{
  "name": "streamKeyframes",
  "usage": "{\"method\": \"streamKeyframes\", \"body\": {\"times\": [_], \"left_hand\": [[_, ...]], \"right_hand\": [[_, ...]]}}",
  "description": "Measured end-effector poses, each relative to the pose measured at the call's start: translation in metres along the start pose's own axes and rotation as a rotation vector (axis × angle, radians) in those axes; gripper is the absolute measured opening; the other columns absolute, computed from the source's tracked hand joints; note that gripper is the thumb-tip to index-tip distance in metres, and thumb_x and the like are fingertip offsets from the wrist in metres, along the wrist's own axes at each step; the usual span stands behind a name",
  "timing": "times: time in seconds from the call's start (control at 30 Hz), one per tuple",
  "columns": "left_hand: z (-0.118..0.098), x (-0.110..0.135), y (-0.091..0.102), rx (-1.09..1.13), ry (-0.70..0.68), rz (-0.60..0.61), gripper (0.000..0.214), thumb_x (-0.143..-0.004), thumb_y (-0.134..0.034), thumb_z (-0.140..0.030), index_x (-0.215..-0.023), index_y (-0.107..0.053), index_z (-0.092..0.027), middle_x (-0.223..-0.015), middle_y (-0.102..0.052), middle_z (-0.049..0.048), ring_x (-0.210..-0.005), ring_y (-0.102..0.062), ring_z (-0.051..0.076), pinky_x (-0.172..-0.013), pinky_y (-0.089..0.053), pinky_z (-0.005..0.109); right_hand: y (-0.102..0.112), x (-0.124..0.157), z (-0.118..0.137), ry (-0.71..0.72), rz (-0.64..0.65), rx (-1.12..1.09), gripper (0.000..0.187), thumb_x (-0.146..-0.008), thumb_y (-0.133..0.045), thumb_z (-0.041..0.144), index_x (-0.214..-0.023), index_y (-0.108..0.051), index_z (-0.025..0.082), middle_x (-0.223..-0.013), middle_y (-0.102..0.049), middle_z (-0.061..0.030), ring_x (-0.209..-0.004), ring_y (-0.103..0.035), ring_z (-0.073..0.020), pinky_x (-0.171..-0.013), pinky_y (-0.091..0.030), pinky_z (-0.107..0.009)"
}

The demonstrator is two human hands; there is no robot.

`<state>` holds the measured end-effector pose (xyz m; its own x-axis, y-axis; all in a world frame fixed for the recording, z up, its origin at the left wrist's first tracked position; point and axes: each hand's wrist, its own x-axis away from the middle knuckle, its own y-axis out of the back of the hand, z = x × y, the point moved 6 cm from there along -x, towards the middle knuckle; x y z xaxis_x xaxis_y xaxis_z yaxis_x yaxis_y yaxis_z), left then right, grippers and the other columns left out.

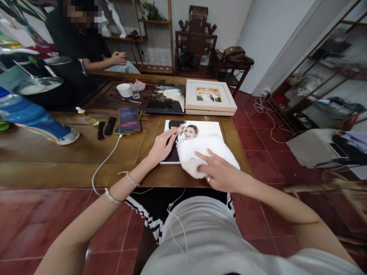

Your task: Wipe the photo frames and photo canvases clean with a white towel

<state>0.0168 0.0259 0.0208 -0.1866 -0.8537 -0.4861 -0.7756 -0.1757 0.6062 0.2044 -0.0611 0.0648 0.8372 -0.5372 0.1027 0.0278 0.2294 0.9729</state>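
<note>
A couple's photo panel (210,128) lies flat near the front edge of the table (160,179). The left hand (162,148), fingers extended and grasping nothing, rests on its left side; the right hand (219,170) spreads its visible fingers over a folded white cloth (210,144), any hidden grip being indeterminable. Trapped grit could scratch the surface; a hard, lopsided push could skid the panel edgeward.

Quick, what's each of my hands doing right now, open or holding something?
Left hand: open, fingers extended over the photo panel.
Right hand: on the white cloth; whether it grips can't be told.
</note>
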Motion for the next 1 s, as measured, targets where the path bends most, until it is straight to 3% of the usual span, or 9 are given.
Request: {"method": "streamKeyframes", "body": {"times": [0.13,0.3,0.47,0.63,0.77,0.87,1.0], "left_hand": [[0.0,0.0,-0.003,-0.004,-0.021,0.044,0.04,-0.097,-0.043,-0.032,-0.12,-0.068,-0.011,-0.13,-0.064,0.0126,-0.13,-0.054,0.025,-0.113,-0.039,0.039],[0.004,0.001,-0.004,-0.01,-0.022,0.046,0.036,-0.095,-0.046,-0.03,-0.118,-0.069,-0.016,-0.13,-0.064,0.0105,-0.129,-0.054,0.025,-0.113,-0.04,0.045],[0.005,0.001,-0.004,-0.005,-0.014,0.049,0.035,-0.094,-0.048,-0.029,-0.118,-0.069,-0.017,-0.13,-0.065,0.01,-0.128,-0.055,0.026,-0.113,-0.04,0.046],[0.004,0.0,-0.003,-0.022,-0.024,0.059,0.036,-0.093,-0.048,-0.029,-0.118,-0.069,-0.013,-0.13,-0.064,0.0122,-0.127,-0.056,0.027,-0.112,-0.042,0.045],[0.004,0.001,-0.003,-0.032,-0.024,0.076,0.035,-0.094,-0.047,-0.027,-0.121,-0.068,-0.017,-0.133,-0.063,0.0089,-0.128,-0.056,0.026,-0.112,-0.042,0.045],[0.004,0.001,-0.003,-0.034,-0.025,0.076,0.036,-0.094,-0.047,-0.027,-0.121,-0.068,-0.016,-0.133,-0.062,0.0103,-0.13,-0.053,0.025,-0.113,-0.04,0.044],[0.004,0.001,-0.003,-0.047,-0.02,0.067,0.036,-0.094,-0.046,-0.027,-0.12,-0.068,-0.013,-0.131,-0.064,0.0122,-0.129,-0.054,0.025,-0.113,-0.04,0.044]], "right_hand": [[0.01,-0.007,-0.055,-0.23,-0.136,0.033,0.034,-0.078,-0.044,0.005,-0.106,-0.062,0.015,-0.131,-0.06,-0.0205,-0.132,-0.047,-0.0326,-0.111,-0.031,-0.056],[0.027,-0.053,-0.106,-0.269,-0.279,-0.068,0.03,-0.076,-0.039,0.007,-0.095,-0.059,0.017,-0.092,-0.071,-0.0095,-0.092,-0.064,-0.029,-0.094,-0.044,-0.046],[0.04,-0.118,-0.099,-0.191,-0.276,-0.408,0.028,-0.076,-0.039,0.01,-0.096,-0.057,0.018,-0.085,-0.07,-0.0047,-0.069,-0.064,-0.0196,-0.063,-0.049,-0.027],[0.04,-0.159,-0.081,-0.167,-0.203,-0.541,0.028,-0.076,-0.039,0.011,-0.097,-0.056,0.018,-0.073,-0.065,-0.003,-0.053,-0.059,-0.018,-0.046,-0.042,-0.024],[0.032,-0.144,-0.087,-0.12,-0.212,-0.463,0.022,-0.074,-0.042,0.012,-0.091,-0.054,0.02,-0.069,-0.064,-0.0029,-0.055,-0.059,-0.0198,-0.052,-0.045,-0.027],[0.029,-0.109,-0.106,-0.101,-0.32,-0.257,0.018,-0.072,-0.042,0.013,-0.085,-0.054,0.02,-0.074,-0.065,-0.0059,-0.072,-0.062,-0.0254,-0.073,-0.049,-0.036],[0.026,-0.056,-0.143,-0.234,-0.417,-0.089,0.024,-0.071,-0.039,0.012,-0.086,-0.055,0.02,-0.075,-0.064,-0.0063,-0.08,-0.061,-0.0291,-0.098,-0.039,-0.05]]}}
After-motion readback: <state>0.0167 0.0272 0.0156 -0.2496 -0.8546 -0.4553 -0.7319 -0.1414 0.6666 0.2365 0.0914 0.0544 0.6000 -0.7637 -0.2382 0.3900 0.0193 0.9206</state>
